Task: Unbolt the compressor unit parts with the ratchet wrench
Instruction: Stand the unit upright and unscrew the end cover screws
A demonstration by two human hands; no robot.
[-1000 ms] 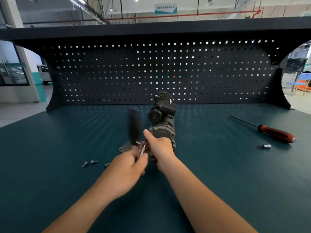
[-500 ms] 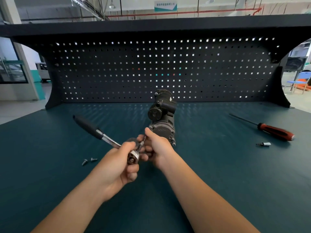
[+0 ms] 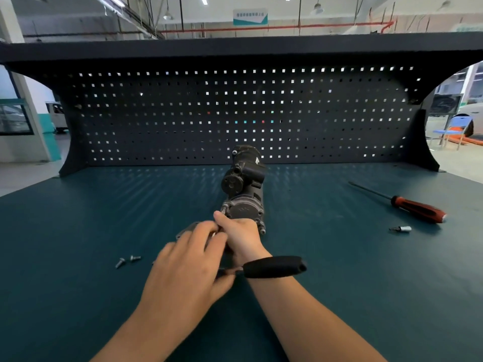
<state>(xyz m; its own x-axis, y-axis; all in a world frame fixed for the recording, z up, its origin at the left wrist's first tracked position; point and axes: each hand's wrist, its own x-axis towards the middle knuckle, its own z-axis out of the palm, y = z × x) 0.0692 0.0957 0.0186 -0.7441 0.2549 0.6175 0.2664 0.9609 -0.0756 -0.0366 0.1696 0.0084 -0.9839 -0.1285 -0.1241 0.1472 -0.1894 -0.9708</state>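
Two hands meet at mid-bench in the head view. The right hand (image 3: 241, 235) wraps the near end of the compressor (image 3: 244, 189), with the thumb raised against its bolted grey cover. The compressor lies lengthwise, its far end pointing at the pegboard (image 3: 235, 113) and stopping short of it. The left hand (image 3: 183, 267), back toward the camera, curls over the head end of the wrench (image 3: 274, 267) (the head itself is hidden under the palm), and its fingertips touch the right hand. The black handle juts rightward, crossing in front of the right wrist. A grey plate (image 3: 186, 229) shows just beyond the left fingers. Left of the hands, two screws (image 3: 135, 257) lie close together on the bench (image 3: 78, 218), with a wide stretch of mat between them and the left edge. At right, well apart from the hands, a red-handled screwdriver (image 3: 415, 210) lies slantwise with a small bit (image 3: 401, 228) just in front of it; both sit near the right edge. Mat runs along either side of the compressor back to the pegboard's foot.
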